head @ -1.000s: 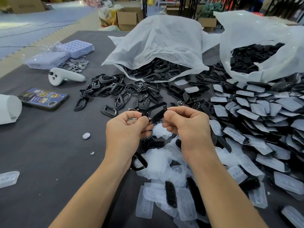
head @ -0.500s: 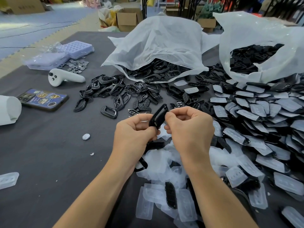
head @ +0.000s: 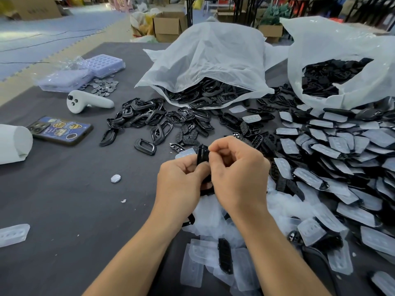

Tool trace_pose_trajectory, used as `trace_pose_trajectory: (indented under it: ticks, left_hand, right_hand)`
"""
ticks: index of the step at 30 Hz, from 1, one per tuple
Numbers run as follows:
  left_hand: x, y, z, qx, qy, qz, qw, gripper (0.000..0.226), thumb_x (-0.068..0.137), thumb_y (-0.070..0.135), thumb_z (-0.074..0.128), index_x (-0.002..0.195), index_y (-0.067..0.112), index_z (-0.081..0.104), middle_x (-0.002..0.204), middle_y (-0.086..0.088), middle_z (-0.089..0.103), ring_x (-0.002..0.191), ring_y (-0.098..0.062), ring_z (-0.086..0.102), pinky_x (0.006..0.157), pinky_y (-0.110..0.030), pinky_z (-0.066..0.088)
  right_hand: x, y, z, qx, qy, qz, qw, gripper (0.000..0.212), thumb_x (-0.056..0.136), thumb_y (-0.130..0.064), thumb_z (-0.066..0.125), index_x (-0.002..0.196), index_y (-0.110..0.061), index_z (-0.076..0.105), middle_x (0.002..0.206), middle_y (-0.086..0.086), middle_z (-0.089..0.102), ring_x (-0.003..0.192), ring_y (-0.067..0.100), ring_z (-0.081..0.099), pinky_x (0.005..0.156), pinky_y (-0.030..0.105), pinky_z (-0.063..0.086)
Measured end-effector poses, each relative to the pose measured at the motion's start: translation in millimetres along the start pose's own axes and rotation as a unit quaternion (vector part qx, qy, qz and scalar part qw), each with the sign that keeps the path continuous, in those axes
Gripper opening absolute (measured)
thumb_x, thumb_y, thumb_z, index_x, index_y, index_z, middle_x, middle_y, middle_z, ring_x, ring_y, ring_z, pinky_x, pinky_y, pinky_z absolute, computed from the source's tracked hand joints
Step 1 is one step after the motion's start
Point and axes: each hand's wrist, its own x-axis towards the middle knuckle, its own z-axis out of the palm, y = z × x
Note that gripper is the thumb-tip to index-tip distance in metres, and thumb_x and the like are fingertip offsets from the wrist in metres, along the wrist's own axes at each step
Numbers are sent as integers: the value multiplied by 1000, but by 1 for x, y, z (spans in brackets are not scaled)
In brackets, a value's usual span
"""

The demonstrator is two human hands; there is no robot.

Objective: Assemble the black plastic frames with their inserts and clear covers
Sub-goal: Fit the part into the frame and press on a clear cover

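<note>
We see the black frame [head: 202, 155] held on edge above the bench [head: 70, 201], between both hands. The left hand [head: 181, 181] grips its lower part with curled fingers [head: 193, 167]. The right hand [head: 238, 175] pinches its upper edge between thumb and forefinger. The hands cover most of the frame, so we cannot tell whether an insert sits inside, and any marking on it is too small to read.

Just under the frame, on our side of it, lies a heap of clear covers [head: 213, 212] with a black insert [head: 224, 256] on top. Right of the frame spreads a broad pile of covered pieces [head: 346, 146]. Beyond it to the left lie loose frames [head: 145, 118], and behind those a white bag [head: 209, 58] spills more. A second bag [head: 346, 50] stands beyond the frame to the right.

Left of the frame a single disc [head: 115, 178] lies alone. Farther left is a phone [head: 61, 130] in a blue cartoon case whose print we cannot read. Past it are a white controller [head: 89, 101], small metal discs [head: 104, 86] and lilac trays [head: 104, 65]. Far beyond, a cardboard box [head: 34, 7] bears faint print too blurred to read.
</note>
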Motion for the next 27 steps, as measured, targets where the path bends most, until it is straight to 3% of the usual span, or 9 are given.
trace_pose_trajectory:
  ticks: [3,7,11,17,23,27]
  left_hand:
    - [2,1,-2,-7,-2,-7,1000,21,99,9,67,86,17,82,78,-15,78,72,-21,76,63,-21,58]
    - [2,0,-1,16,4,16,1000,27,99,6,65,83,19,81,59,3,69,57,-7,70,56,-14,54]
    - [4,1,-6,2,-39,9,999,19,99,9,68,89,15,83,79,-8,79,74,-20,77,73,-31,64]
    - [11,1,-17,-7,-65,8,998,21,97,0,67,93,10,84,87,-18,79,81,-31,77,78,-40,66]
    - [9,-3,-12,36,-60,-12,998,31,93,-8,64,88,17,83,82,-12,80,77,-21,78,71,-27,63]
    - [10,-5,-7,61,13,0,998,12,78,21,77,87,29,82,80,-3,80,78,-24,79,82,-45,64]
  right_hand:
    - [1,2,-1,20,-18,-14,1000,23,83,0,72,80,-22,71,66,-21,64,65,-1,62,61,7,45]
    - [1,2,-1,25,-48,-21,998,23,85,1,70,81,-21,70,69,-16,65,65,4,62,59,17,49]
    - [5,4,-4,30,-52,2,998,21,85,0,72,81,-21,71,67,-17,66,67,3,65,61,12,50]
    - [8,2,-5,53,-66,100,991,18,81,-14,78,90,-30,75,73,-15,69,69,6,67,66,26,58]
    - [13,8,-6,168,-159,203,951,23,79,3,73,72,-18,77,64,-2,73,53,10,62,52,23,51]
    - [14,13,-5,213,-134,263,932,31,76,6,75,64,-22,77,57,-4,67,53,7,57,56,21,49]
